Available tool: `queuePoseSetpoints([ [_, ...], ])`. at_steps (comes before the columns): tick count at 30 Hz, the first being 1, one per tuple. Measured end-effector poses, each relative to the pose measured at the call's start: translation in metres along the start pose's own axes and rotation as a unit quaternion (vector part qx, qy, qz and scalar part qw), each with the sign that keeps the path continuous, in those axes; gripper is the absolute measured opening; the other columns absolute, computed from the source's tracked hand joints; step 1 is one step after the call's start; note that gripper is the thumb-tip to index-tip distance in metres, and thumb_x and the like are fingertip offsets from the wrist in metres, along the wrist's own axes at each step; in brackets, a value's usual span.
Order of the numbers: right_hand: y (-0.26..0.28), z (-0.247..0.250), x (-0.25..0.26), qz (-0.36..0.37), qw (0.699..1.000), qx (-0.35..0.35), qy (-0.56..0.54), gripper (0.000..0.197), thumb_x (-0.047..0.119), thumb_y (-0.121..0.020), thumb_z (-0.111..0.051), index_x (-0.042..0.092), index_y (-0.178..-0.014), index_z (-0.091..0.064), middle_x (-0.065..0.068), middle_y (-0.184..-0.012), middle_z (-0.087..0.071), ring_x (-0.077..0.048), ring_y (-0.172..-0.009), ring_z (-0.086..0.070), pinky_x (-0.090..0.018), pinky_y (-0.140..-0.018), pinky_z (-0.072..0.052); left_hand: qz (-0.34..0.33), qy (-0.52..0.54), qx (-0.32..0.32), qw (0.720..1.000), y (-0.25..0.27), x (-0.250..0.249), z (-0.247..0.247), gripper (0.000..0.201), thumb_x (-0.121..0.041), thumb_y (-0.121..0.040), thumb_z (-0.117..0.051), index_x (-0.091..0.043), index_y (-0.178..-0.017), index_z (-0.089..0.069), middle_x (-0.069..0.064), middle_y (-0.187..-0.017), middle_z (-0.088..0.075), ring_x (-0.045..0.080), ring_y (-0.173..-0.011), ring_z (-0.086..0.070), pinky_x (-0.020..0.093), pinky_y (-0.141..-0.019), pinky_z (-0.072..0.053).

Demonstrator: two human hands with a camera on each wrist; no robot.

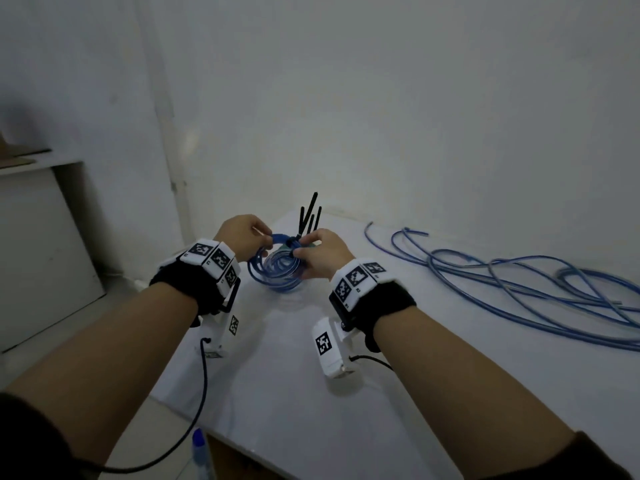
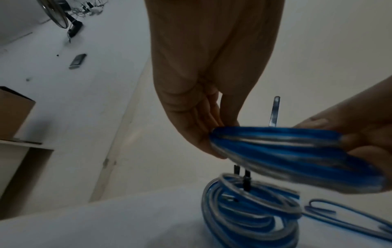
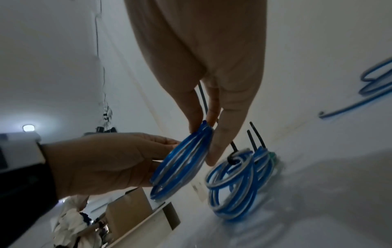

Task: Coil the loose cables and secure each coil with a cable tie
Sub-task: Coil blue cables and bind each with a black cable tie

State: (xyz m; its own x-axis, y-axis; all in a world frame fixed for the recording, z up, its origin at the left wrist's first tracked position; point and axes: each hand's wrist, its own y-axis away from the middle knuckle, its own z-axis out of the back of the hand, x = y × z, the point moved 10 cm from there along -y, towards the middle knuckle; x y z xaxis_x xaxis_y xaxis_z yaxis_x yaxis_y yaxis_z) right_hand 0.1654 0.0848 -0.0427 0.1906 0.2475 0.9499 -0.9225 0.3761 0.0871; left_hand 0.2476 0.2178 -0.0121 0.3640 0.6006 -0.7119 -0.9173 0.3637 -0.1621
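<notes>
Both hands hold a small blue cable coil a little above the white table. My left hand grips its left rim, fingers curled round the strands. At the coil's top my right hand pinches the strands, where a black cable tie runs up between the fingers. Below lie tied blue coils, stacked, their black tie tails sticking up. Loose blue cables sprawl over the table's right side.
A white wall stands close behind the table. A low white cabinet is on the left, with a cardboard box on it. The table's front-left edge runs past a blue-capped object on the floor.
</notes>
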Motion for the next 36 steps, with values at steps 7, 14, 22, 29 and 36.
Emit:
queuePoseSetpoints([
  [7,-0.015,-0.022,-0.017,-0.013,0.993,0.002,0.118,0.023,0.013,-0.076,-0.074,-0.004,-0.091,-0.067,-0.022,-0.098,-0.069,-0.037,-0.088,-0.067,-0.048,-0.080,-0.056,0.044,-0.092,0.028,0.994,-0.003,0.034,-0.010,0.008,-0.017,-0.084,-0.066,-0.011,-0.089,-0.064,0.012,-0.090,-0.069,0.024,-0.079,-0.065,0.037,-0.075,-0.057],
  [14,-0.014,-0.013,-0.017,0.012,0.991,0.006,0.133,0.023,0.015,-0.074,-0.076,-0.004,-0.086,-0.068,-0.022,-0.094,-0.070,-0.034,-0.087,-0.068,-0.046,-0.078,-0.057,0.007,-0.104,-0.053,0.993,-0.006,-0.003,0.007,0.020,-0.019,-0.089,-0.056,-0.009,-0.104,-0.065,0.008,-0.107,-0.066,0.023,-0.099,-0.061,0.028,-0.083,-0.045],
  [22,0.008,0.096,-0.019,-0.014,0.994,-0.038,0.097,0.011,0.009,-0.086,-0.064,0.001,-0.080,-0.062,-0.015,-0.081,-0.063,-0.026,-0.070,-0.064,-0.042,-0.069,-0.059,-0.171,0.033,-0.179,0.968,0.014,-0.143,0.003,0.011,-0.020,-0.088,-0.054,-0.016,-0.096,-0.060,-0.005,-0.089,-0.058,0.014,-0.083,-0.054,0.025,-0.078,-0.043],
  [29,0.037,0.255,-0.065,-0.050,0.949,-0.110,0.291,0.018,0.017,-0.083,-0.066,-0.001,-0.089,-0.068,-0.018,-0.086,-0.068,-0.030,-0.080,-0.065,-0.040,-0.076,-0.056,-0.233,0.029,0.021,0.972,0.019,-0.235,-0.122,0.004,-0.019,-0.087,-0.056,-0.019,-0.089,-0.059,0.001,-0.092,-0.063,0.020,-0.085,-0.062,0.029,-0.078,-0.047],
  [36,0.067,0.344,-0.122,-0.131,0.854,-0.052,0.500,0.040,0.027,-0.084,-0.068,0.012,-0.121,-0.061,-0.007,-0.125,-0.059,-0.024,-0.115,-0.055,-0.032,-0.096,-0.045,-0.276,-0.057,0.172,0.944,0.041,-0.282,-0.238,0.014,-0.021,-0.088,-0.057,-0.014,-0.099,-0.063,0.005,-0.105,-0.064,0.021,-0.100,-0.058,0.029,-0.084,-0.046],
])
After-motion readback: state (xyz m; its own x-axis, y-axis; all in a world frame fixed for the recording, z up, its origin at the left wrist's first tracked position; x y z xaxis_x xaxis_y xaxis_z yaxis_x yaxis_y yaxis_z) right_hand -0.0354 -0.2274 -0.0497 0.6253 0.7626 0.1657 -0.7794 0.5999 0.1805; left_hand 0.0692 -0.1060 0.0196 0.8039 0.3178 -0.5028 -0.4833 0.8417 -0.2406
